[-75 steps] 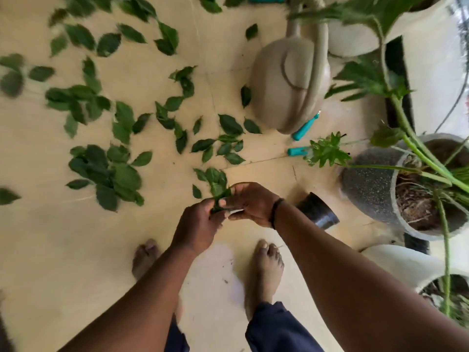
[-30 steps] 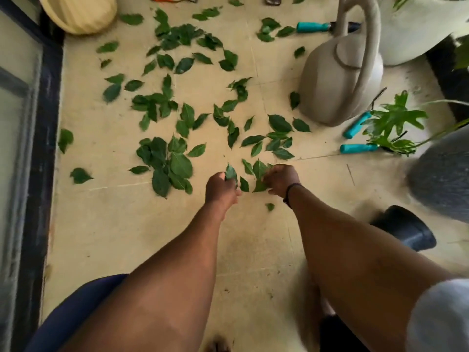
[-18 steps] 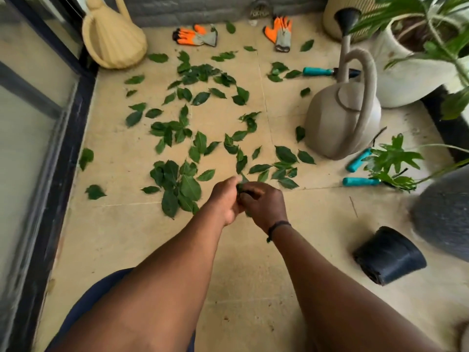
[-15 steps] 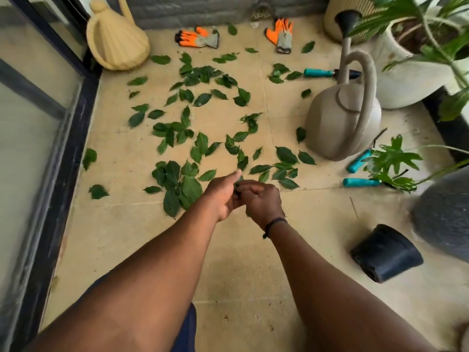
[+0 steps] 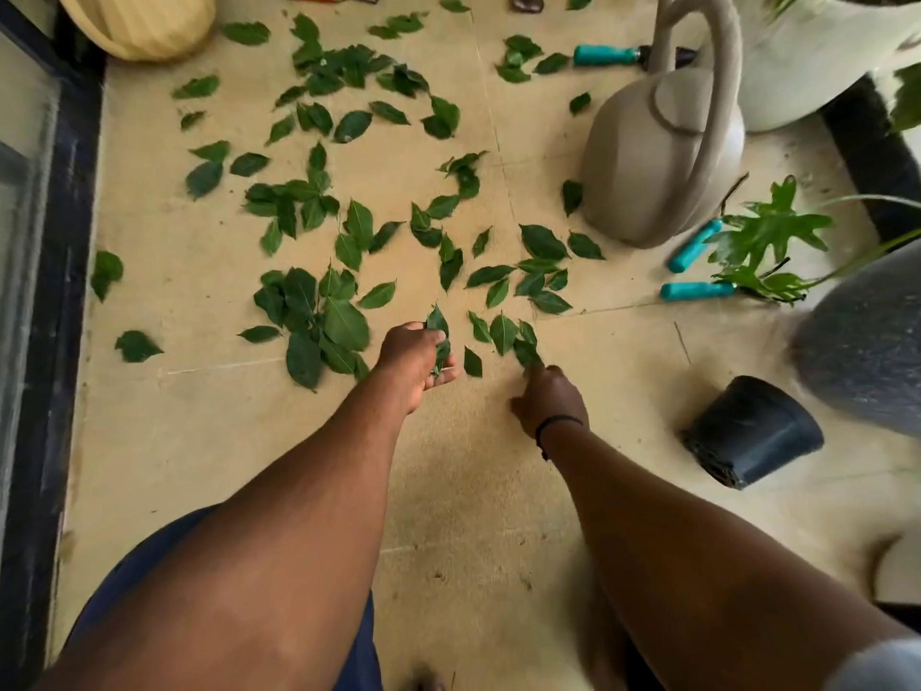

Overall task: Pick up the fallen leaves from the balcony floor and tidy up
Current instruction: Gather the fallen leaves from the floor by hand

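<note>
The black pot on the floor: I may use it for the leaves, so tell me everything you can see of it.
The black pot is a small, thin-walled planter that looks like soft plastic. It lies tipped on its side on the tiled floor, mouth toward the lower left and crumpled. Its inside is not visible. It lies just in front of a grey speckled planter; neither hand touches it.

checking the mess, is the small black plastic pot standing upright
No, the small black plastic pot lies tipped on its side on the beige floor.
</note>
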